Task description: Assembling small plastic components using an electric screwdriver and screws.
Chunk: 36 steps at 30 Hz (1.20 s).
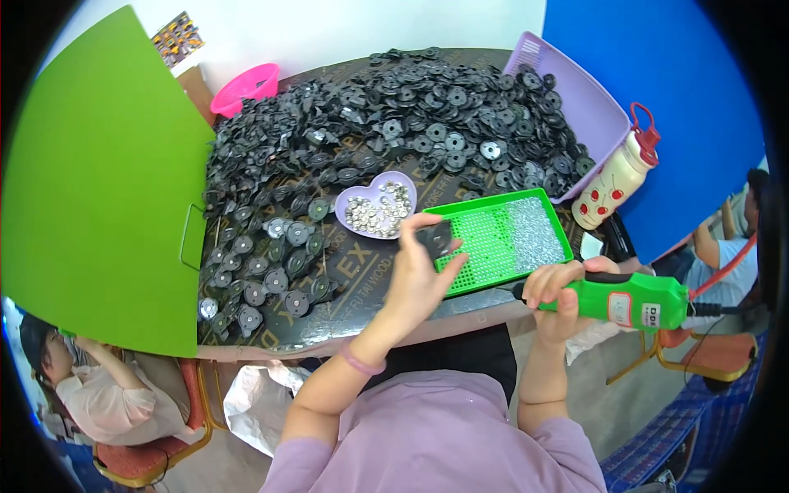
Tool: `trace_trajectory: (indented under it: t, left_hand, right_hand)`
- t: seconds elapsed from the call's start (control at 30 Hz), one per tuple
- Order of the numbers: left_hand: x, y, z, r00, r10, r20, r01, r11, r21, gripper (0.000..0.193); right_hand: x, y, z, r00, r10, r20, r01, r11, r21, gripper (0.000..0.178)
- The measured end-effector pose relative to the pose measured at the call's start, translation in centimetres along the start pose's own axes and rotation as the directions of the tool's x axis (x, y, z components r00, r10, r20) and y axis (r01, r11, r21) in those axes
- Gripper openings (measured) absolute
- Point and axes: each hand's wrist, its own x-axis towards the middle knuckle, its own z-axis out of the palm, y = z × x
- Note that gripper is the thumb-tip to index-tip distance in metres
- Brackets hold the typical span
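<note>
Between the thumb and fingers of my left hand (419,271) is a black round plastic part (436,239), held above the left end of a green perforated tray (485,285). My right hand (560,296) is wrapped round a green electric screwdriver (633,301), lying sideways with its tip toward the left, just in front of the tray. Small silvery screws (538,233) fill the tray's right end. Left of the tray, a purple heart-shaped dish (341,205) holds small shiny metal pieces (374,215).
A large heap of black round parts (345,107) covers the back of the table, with more at the left (275,279). A purple basket (588,99), a cream bottle (612,185) and a pink basin (251,86) stand around it. Green (99,189) and blue (649,99) panels flank the table.
</note>
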Motion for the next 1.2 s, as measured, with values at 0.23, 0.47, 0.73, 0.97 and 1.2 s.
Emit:
trace_trajectory:
  t: [0.23, 0.47, 0.73, 0.97, 1.2]
  left_hand:
    - [-7.8, -1.1, -7.2, 0.989, -0.094, -0.112, 0.079, 0.989, -0.128, 0.034]
    - [-22.6, -1.0, -24.5, 0.700, -0.712, 0.055, 0.511, 0.554, 0.658, 0.038]
    - [-16.9, 2.3, -21.9, 0.871, -0.234, -0.431, 0.485, 0.540, 0.687, 0.032]
    - [-7.6, 0.0, -13.8, 0.995, 0.026, -0.095, 0.067, 0.535, 0.842, 0.044]
    - [-8.2, -2.9, -10.3, 0.996, -0.002, 0.095, -0.073, 0.616, 0.784, 0.023]
  right_hand:
    - [-0.5, 0.1, 0.5, 0.998, -0.061, 0.027, 0.064, 0.989, -0.130, 0.040]
    - [-1.3, 0.7, 0.7, 1.000, -0.028, 0.000, 0.028, 0.994, -0.109, 0.039]
    - [-1.9, 0.5, 2.1, 0.999, -0.032, 0.012, 0.033, 0.993, -0.114, 0.040]
    - [-1.6, 0.6, 1.5, 1.000, 0.001, -0.009, -0.002, 0.994, -0.109, 0.039]
    - [0.4, 1.6, 0.0, 0.999, 0.035, -0.016, -0.036, 0.997, -0.067, 0.040]
